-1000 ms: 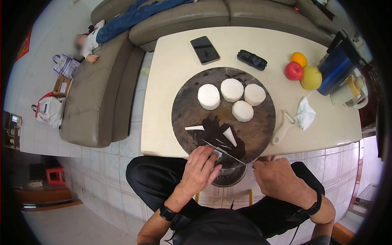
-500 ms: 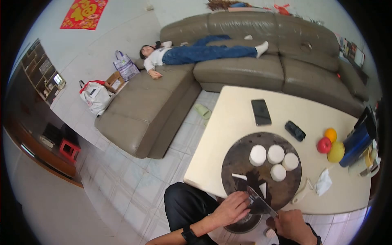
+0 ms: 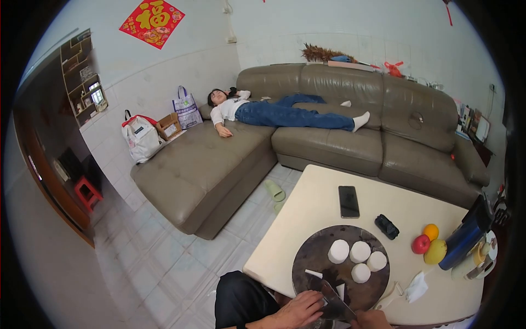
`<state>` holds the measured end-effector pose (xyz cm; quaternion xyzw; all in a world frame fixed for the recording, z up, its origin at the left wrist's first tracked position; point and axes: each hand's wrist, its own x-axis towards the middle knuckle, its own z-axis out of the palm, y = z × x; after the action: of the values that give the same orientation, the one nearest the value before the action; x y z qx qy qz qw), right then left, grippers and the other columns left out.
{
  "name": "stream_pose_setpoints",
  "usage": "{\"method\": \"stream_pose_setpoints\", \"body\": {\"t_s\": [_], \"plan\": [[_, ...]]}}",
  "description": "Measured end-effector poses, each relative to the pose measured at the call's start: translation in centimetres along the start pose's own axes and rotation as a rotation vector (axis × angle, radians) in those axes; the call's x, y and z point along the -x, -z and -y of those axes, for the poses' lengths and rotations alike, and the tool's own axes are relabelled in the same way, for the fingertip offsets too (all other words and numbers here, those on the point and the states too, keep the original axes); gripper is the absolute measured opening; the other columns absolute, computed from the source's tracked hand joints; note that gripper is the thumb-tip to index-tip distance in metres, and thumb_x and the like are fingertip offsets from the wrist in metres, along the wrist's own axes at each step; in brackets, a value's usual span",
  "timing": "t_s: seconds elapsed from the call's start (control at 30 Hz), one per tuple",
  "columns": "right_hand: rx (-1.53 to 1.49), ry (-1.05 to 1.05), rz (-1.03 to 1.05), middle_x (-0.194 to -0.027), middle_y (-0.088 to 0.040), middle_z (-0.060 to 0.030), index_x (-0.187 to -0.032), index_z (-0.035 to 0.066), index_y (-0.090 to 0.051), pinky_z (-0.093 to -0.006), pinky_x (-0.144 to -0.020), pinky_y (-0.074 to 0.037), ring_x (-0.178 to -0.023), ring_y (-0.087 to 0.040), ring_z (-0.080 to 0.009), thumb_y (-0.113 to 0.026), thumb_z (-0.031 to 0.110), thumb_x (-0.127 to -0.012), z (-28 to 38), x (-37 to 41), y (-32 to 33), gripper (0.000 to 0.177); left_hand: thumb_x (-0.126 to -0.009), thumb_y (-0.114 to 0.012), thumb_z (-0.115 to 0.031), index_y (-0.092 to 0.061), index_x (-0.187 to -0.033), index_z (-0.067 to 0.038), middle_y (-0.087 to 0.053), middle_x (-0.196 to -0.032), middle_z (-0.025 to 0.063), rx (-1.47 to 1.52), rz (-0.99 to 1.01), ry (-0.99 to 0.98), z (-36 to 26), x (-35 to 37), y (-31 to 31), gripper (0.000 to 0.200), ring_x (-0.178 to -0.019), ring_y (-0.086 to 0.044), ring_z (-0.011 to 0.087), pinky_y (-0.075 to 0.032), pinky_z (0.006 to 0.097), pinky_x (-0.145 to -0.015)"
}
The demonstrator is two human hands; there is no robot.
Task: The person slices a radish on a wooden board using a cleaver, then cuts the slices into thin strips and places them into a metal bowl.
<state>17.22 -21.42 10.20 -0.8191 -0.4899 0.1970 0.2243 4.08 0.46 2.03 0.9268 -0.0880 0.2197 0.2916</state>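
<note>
My right hand (image 3: 371, 319) is closed around the handle of a kitchen knife (image 3: 338, 302), partly cut off by the bottom edge. The wide blade slants over the near part of a round dark chopping board (image 3: 315, 247). My left hand (image 3: 300, 310) sits at the board's near edge, fingers bent and pressed together beside the blade; what lies under them is hidden. Farther back on the board stand several thick round white pieces, like peeled radish (image 3: 339, 251). Two thin white slivers lie close to the knife, one sliver (image 3: 313, 273) left of it.
Right of the board are a peeler (image 3: 390, 296), a crumpled tissue (image 3: 417, 287), fruit (image 3: 435, 252) and a blue flask (image 3: 466, 236). Behind it lie a phone (image 3: 348, 201) and a dark case (image 3: 387, 226). A person (image 3: 296, 112) lies on the sofa (image 3: 219, 170) beyond.
The camera has tilted up, so the table and both hands sit lower in view. My right hand is now partly out of frame. The white pieces stay put on the board.
</note>
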Motion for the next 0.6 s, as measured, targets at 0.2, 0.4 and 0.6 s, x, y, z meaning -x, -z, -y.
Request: {"method": "stream_pose_setpoints", "body": {"t_s": [0.2,0.4,0.6], "plan": [[0.062,0.057,0.083,-0.074,-0.061,-0.0238,-0.082,0.001,-0.060,-0.0513,-0.061,-0.047,-0.071,-0.060,-0.0452,-0.056,0.011,-0.082,0.1,-1.3,-0.3,0.011,-0.085,-0.070,-0.017,-0.058,-0.111,0.004,-0.055,-0.118,0.0200,-0.001,-0.018,-0.032,0.1,-0.1,0.0,0.035,-0.113,-0.054,0.0363,-0.046,0.0454,-0.098],[0.177,0.096,-0.011,-0.067,-0.061,-0.0217,-0.077,0.002,-0.061,-0.0496,-0.057,-0.048,-0.064,-0.062,-0.0418,-0.057,0.013,-0.082,0.8,-2.2,-1.5,0.013,-0.082,-0.069,-0.018,-0.057,-0.113,0.003,-0.054,-0.117,0.0224,-0.065,-0.082,-0.085,0.6,0.6,-1.0,0.039,-0.108,-0.054,0.0404,-0.044,0.0502,-0.095],[0.161,0.039,-0.076,-0.066,-0.061,-0.0229,-0.075,0.001,-0.061,-0.0511,-0.057,-0.047,-0.063,-0.061,-0.0429,-0.055,0.017,-0.085,0.8,-1.8,-1.7,0.020,-0.081,-0.070,-0.016,-0.057,-0.112,0.003,-0.054,-0.115,0.0224,-0.045,-0.108,-0.106,0.6,0.5,-1.0,0.039,-0.108,-0.054,0.0405,-0.045,0.0495,-0.094]]}}
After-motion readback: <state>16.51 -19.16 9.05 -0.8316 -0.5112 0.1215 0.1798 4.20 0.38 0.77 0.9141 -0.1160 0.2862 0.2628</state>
